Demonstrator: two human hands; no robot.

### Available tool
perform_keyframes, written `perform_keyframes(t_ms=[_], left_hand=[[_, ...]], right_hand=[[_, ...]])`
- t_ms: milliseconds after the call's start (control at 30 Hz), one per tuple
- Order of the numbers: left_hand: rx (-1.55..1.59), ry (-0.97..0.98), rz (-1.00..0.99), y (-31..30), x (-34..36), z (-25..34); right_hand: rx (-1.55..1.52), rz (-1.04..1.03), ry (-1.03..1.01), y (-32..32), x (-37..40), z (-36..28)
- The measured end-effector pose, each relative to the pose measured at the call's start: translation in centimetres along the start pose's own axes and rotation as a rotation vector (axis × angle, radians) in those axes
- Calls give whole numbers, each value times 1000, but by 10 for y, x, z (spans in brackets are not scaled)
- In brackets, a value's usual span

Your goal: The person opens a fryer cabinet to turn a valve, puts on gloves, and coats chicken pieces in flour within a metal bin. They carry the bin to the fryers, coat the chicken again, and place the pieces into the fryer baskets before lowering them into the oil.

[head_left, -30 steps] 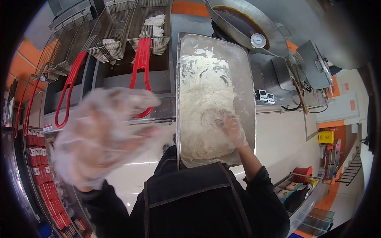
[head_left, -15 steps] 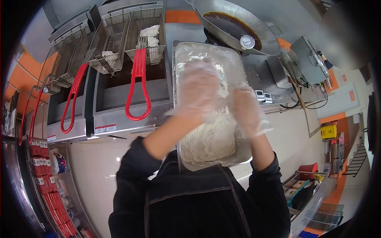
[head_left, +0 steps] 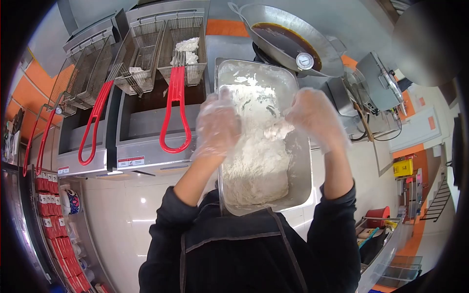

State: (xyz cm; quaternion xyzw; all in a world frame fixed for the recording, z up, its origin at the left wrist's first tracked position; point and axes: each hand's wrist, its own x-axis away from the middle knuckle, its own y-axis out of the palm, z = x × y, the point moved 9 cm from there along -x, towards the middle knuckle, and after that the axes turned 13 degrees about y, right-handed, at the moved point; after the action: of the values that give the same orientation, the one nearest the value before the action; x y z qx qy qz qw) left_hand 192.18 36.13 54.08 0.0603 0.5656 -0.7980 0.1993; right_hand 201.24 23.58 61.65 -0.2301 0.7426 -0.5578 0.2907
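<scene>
A deep metal pan [head_left: 304, 188] of white flour [head_left: 256, 168] lies in front of me, the flour heaped at its near end. My right hand [head_left: 317, 117], in a clear plastic glove, is over the pan's right side. Its fingers are closed on a flour-coated piece of food [head_left: 279, 131], which hangs just above the flour. My left hand [head_left: 218, 128], gloved too, is at the pan's left rim and covers part of it. Its fingers look partly bent, but blur and the glove hide whether they hold anything.
Wire fryer baskets [head_left: 139, 53] with red handles [head_left: 176, 110] hang to the left, two with floured pieces [head_left: 188, 51] inside. A large wok [head_left: 254, 14] of dark liquid with a dial thermometer [head_left: 304, 61] stands behind the pan. Metal containers [head_left: 340, 88] are at the right.
My left hand has moved from over the flour to the left rim. My right hand has shifted up and right, and a floured piece now shows in its fingers. The view has shifted slightly.
</scene>
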Motion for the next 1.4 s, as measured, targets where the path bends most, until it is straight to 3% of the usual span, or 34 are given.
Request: perform_keyframes(t_ms=[67,167,300,400,467,533,700,833,1000,1067,1133,1400], left_hand=[[53,-13,7,-9,20,-12],[88,-64,65,0,56,-38],[259,-195,184,-15,100,-63],[285,-277,185,-13,129,-81],[272,-330,170,2,151,-96],[340,-313,300,18,173,-112],[364,-377,356,45,231,-146],[347,-567,270,55,280,-164],[396,-742,236,61,316,-178],[440,-867,199,61,328,-181],[463,-962,171,65,341,-183],[563,-1152,132,96,386,-187]], right_hand=[[18,-36,-25,-21,-15,-10],[-1,-354,214,-41,-33,-16],[-70,-403,288,-61,-75,-24],[45,-323,168,-87,-104,-57],[112,-290,200,-101,-121,-79],[70,-188,160,-113,-140,-94],[-134,-380,-67,-99,-200,-143],[-375,-565,-176,-69,-253,-180],[-388,-516,-315,-6,-320,-230],[-425,-493,-267,13,-346,-246],[-549,-536,-74,39,-351,-260],[-698,-423,-13,150,-447,-301]])
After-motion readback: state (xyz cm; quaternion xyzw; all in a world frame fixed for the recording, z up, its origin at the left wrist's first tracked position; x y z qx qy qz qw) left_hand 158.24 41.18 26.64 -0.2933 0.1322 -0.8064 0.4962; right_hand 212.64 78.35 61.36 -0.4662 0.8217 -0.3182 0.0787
